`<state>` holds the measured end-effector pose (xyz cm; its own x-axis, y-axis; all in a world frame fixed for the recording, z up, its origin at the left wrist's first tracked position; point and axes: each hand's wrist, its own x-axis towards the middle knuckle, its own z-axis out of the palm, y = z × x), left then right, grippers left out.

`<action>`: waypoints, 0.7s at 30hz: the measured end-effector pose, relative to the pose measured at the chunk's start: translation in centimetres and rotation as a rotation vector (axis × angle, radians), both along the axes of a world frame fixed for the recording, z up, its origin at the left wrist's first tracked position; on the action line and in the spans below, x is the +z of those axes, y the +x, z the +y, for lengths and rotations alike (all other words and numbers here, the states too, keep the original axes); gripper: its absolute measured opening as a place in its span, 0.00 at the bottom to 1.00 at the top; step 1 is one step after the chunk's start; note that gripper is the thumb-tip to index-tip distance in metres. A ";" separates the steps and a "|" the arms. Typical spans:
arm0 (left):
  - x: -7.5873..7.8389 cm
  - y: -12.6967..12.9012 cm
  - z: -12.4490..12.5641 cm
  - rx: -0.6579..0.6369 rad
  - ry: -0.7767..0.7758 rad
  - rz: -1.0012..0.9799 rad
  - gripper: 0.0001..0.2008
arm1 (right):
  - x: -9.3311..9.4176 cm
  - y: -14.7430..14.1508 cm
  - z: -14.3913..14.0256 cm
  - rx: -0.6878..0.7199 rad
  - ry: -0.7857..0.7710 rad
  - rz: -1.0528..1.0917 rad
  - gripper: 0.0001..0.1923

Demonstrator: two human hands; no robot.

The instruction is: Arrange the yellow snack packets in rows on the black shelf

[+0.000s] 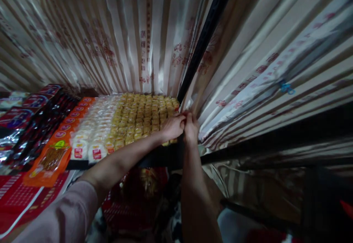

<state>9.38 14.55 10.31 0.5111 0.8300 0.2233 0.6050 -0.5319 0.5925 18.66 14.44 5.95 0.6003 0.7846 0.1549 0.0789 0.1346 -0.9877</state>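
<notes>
My left hand (173,126) and my right hand (191,128) meet at the right end of the goods, with their fingers closed and pressed together. Whatever they pinch is too small and dim to make out. Right behind them is the lower edge of a pale striped curtain (220,88) with red printed figures, beside a dark upright pole (202,44). Close to my left hand lie rows of small yellow wrapped packets (140,116) on a dark-edged shelf (162,156). My left forearm passes in front of their near edge.
Left of the yellow packets are white wrapped packets (93,129), an orange snack pack (52,158) and shiny dark red packs (46,121). A dark horizontal bar (248,147) runs off to the right. Red perforated crates (129,210) stand below. A blue clip or knot (287,87) hangs on the curtain.
</notes>
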 end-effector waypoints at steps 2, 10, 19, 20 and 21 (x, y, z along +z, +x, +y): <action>-0.6 -0.9 -2.1 -0.041 -0.021 -0.073 0.14 | 0.5 -1.4 -2.5 0.031 0.028 0.025 0.21; -4.0 -8.7 -11.8 -0.118 -0.131 -0.229 0.13 | -0.1 -8.8 -14.2 0.172 -0.022 -0.048 0.16; -14.4 -14.7 -19.0 0.187 -0.685 0.033 0.17 | -12.4 -14.3 -20.3 0.379 -0.563 0.107 0.10; -15.6 -15.0 -19.4 0.216 -0.762 0.091 0.17 | -13.8 -14.7 -20.5 0.355 -0.660 0.202 0.08; -16.7 -15.2 -19.8 0.241 -0.833 0.135 0.18 | -15.0 -15.2 -20.7 0.368 -0.696 0.232 0.08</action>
<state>-5.78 -5.21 -6.36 0.2789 0.7848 -0.5535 0.7383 0.1933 0.6462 3.47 -6.25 -9.04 0.2430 0.8080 -0.5368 -0.0676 -0.5379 -0.8403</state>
